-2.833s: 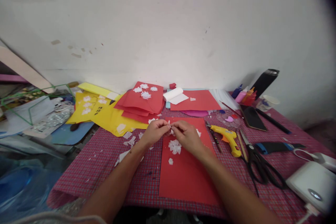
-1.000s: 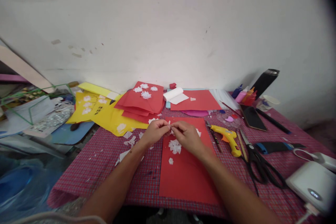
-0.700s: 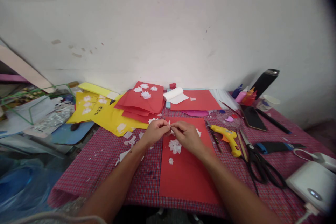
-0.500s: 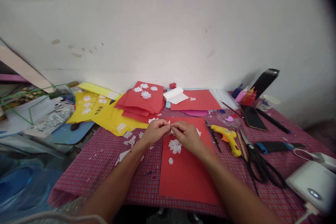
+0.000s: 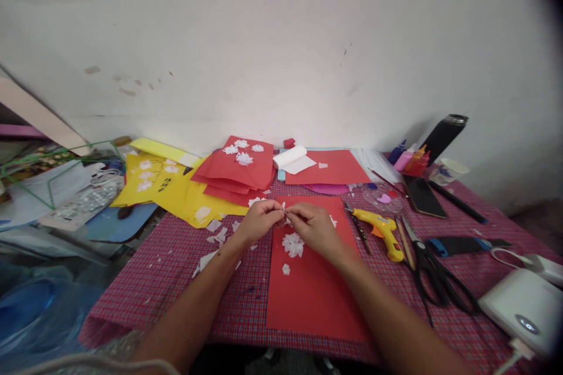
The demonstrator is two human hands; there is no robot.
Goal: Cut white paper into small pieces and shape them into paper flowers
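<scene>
My left hand (image 5: 263, 220) and my right hand (image 5: 313, 226) meet over the red paper sheet (image 5: 316, 299), their fingertips pinched together. Between them is a small piece of white paper (image 5: 284, 207), mostly hidden by the fingers. Just below the hands, a ruffled white paper flower (image 5: 293, 244) lies on the sheet, with a smaller crumpled white piece (image 5: 285, 269) nearer to me. Part of another white paper shape (image 5: 333, 221) shows past my right hand. Loose white paper scraps (image 5: 217, 235) lie on the checked cloth left of my left hand.
To the right lie a yellow glue gun (image 5: 382, 231), black scissors (image 5: 440, 278), a blue-black utility knife (image 5: 466, 245), a phone (image 5: 424, 196) and a white power bank (image 5: 521, 307). Red cards with white flowers (image 5: 240, 167), a white paper roll (image 5: 290, 157) and yellow sheets (image 5: 185, 193) sit at the back.
</scene>
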